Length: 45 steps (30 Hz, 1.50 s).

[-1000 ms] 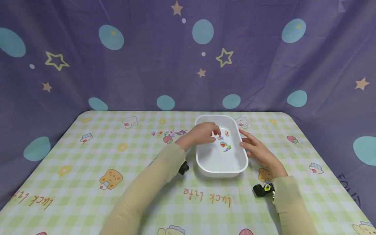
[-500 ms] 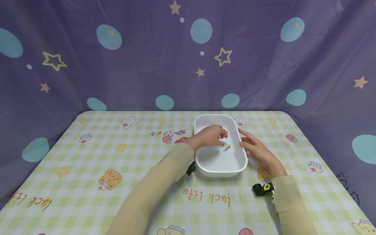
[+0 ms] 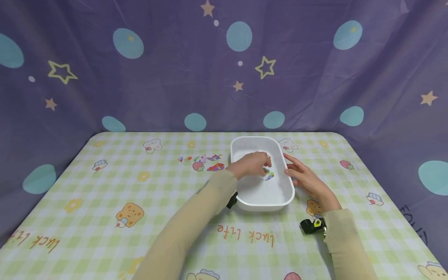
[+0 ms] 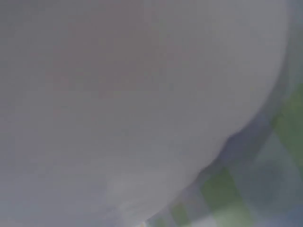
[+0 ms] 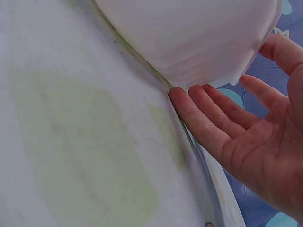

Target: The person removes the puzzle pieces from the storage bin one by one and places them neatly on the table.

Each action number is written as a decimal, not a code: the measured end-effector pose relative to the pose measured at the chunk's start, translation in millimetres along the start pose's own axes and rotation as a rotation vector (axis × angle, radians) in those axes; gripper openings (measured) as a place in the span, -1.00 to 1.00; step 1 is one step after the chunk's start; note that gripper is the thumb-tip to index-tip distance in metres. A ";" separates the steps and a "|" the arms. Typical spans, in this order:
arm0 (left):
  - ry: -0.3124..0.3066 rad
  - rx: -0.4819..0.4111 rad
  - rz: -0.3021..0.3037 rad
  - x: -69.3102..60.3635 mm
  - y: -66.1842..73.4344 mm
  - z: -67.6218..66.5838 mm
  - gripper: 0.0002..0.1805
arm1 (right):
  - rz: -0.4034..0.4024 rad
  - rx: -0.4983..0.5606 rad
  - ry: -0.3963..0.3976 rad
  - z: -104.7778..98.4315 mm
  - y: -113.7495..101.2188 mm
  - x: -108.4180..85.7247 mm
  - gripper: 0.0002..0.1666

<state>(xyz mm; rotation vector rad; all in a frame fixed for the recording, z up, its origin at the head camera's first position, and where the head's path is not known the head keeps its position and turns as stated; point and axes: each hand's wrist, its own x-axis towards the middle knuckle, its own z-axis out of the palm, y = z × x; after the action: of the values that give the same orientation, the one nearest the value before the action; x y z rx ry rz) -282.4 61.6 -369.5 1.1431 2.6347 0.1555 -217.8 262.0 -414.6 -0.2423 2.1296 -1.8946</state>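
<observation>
In the head view, my left hand (image 3: 253, 163) reaches over the near-left rim into a white plastic tub (image 3: 264, 194). Its fingers bend down over small, flat, colourful sticker-like pieces (image 3: 269, 176) on the tub's floor. Whether the fingertips pinch one is hidden. My right hand (image 3: 304, 177) stays at the tub's right side, thumb near the rim. Seen from the right wrist, the relaxed fingers of this hand (image 5: 255, 118) touch the tub's white wall (image 5: 199, 42). Only the blurred tub wall (image 4: 118, 118) fills most of the left wrist view.
Left of the tub, several colourful pieces lie on the checked tablecloth (image 3: 168, 217), among them a larger red one (image 3: 215, 167). Behind the table hangs a purple curtain (image 3: 157, 85). Black wrist cameras (image 3: 310, 226) sit under both forearms.
My left hand has moved right and lower into the tub, covering some pieces there. The larger red piece left of the tub has come into sight. My right hand keeps its place.
</observation>
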 end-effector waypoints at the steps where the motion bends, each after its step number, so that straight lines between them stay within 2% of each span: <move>1: -0.007 0.001 0.001 0.7 -0.2 0.2 -0.59 | 0.001 -0.002 0.002 -0.5 -0.1 0.0 -0.25; 7: -0.045 -0.039 0.017 1.9 -6.2 9.8 -0.55 | -0.008 -0.003 -0.003 -1.6 1.0 1.0 -0.24; 11: -0.015 -0.049 0.039 0.6 -8.8 14.6 -0.59 | -0.006 -0.001 -0.005 -0.8 0.9 1.0 -0.23; 16: 0.008 -0.054 0.035 -0.3 -8.4 15.3 -0.72 | 0.001 -0.006 0.008 0.4 -0.4 -0.5 -0.24; 26: -0.011 -0.090 0.016 -1.7 -9.3 18.7 -0.81 | 0.003 -0.012 -0.001 1.3 1.1 -1.1 -0.24; 29: -0.009 -0.098 0.028 -2.7 -8.9 17.1 -0.78 | -0.011 -0.008 -0.006 0.4 1.2 -1.2 -0.25; 34: 0.028 -0.117 0.046 -7.8 -11.6 10.7 -0.77 | -0.005 -0.008 0.009 0.6 -0.3 -0.9 -0.24; 38: 0.066 -0.140 0.056 -15.2 -14.3 3.8 -0.81 | 0.000 -0.010 0.007 0.9 -0.5 -0.8 -0.24; 45: 0.097 -0.202 0.080 -29.8 -14.0 -6.6 -0.76 | 0.000 -0.018 0.002 0.0 0.8 -0.5 -0.23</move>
<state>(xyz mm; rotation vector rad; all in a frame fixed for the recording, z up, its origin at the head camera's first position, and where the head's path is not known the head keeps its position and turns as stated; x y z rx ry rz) -274.6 30.3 -360.1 1.1985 2.5843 0.4928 -217.3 262.2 -415.4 -0.2447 2.1494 -1.8770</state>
